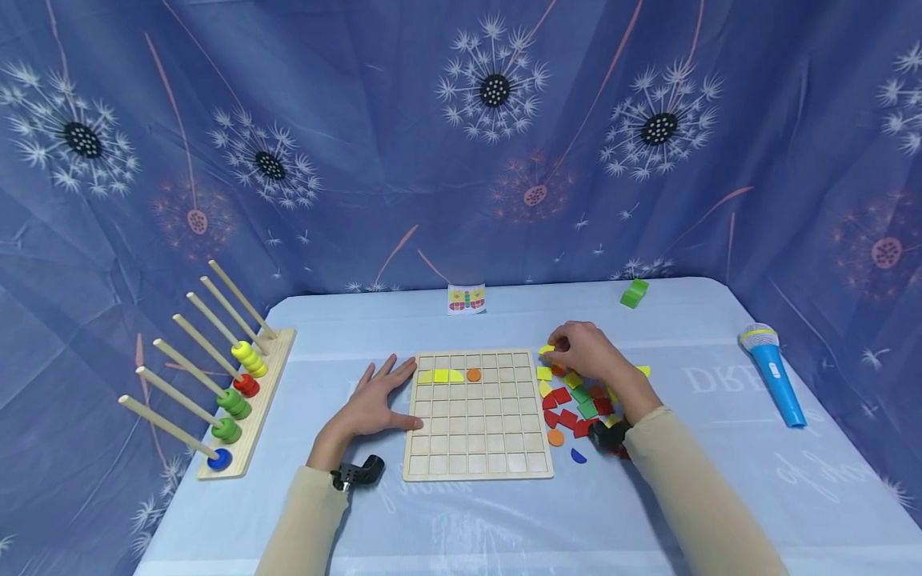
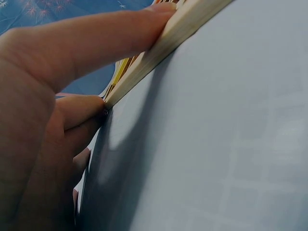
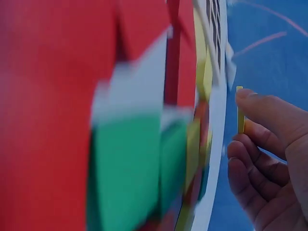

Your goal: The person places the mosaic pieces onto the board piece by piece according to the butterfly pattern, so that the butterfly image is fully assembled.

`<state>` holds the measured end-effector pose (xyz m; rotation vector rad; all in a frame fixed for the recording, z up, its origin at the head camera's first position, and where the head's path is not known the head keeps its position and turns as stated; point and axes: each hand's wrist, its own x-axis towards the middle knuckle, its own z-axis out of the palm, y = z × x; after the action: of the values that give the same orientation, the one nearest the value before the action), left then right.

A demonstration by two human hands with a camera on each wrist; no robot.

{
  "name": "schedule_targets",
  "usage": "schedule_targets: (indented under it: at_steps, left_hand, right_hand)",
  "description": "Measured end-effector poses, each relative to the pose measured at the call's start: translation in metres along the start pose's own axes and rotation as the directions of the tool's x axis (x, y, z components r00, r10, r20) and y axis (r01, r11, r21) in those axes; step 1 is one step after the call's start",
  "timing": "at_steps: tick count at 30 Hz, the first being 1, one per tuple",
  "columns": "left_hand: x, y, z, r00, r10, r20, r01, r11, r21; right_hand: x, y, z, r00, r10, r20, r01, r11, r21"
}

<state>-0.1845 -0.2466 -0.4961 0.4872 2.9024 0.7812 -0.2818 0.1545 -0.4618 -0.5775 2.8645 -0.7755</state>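
A square wooden grid board (image 1: 479, 416) lies flat at the middle of the table. Three yellow pieces (image 1: 441, 376) sit side by side in its upper left cells, and an orange disc (image 1: 473, 374) sits a little to their right. My left hand (image 1: 374, 404) is spread at the board's left side, its thumb and fingertips touching the wooden edge. Past the board's upper right corner, my right hand (image 1: 587, 352) pinches a thin yellow piece (image 3: 241, 110) between thumb and index finger. Beneath this hand spreads a pile of red, green, yellow and orange pieces (image 1: 567, 418), partly hidden by the wrist.
A wooden peg stand (image 1: 270, 380) with coloured rings stands at the left. Behind the board lies a small butterfly pattern card (image 1: 467, 299). A green block (image 1: 634, 294) is at the back right, with a blue toy microphone (image 1: 776, 380) farther right. One blue half-disc (image 1: 579, 456) lies near the pile.
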Motion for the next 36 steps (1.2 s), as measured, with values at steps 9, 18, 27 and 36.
schedule_targets:
  at_steps: [9,18,27,36]
  left_hand:
    - [0.0,-0.001,0.001,1.0,0.0,0.001,0.0,1.0,0.007]
    - [0.0,-0.001,0.0,1.0,-0.007,0.009,0.006,1.0,0.01]
    - [0.0,0.0,-0.001,1.0,-0.011,0.016,0.011,1.0,0.01]
    - [-0.001,0.0,-0.002,1.0,-0.012,0.015,0.012,1.0,-0.003]
  right_hand:
    - [0.014,-0.038,0.02,0.99,-0.137,0.035,0.138,0.99,-0.002]
    - [0.023,-0.059,0.041,0.972,-0.223,0.081,0.226,0.974,-0.034]
    - [0.022,-0.071,0.049,0.962,-0.229,0.15,0.235,0.972,-0.026]
    - [0.019,-0.071,0.049,0.961,-0.217,0.169,0.225,0.974,-0.031]
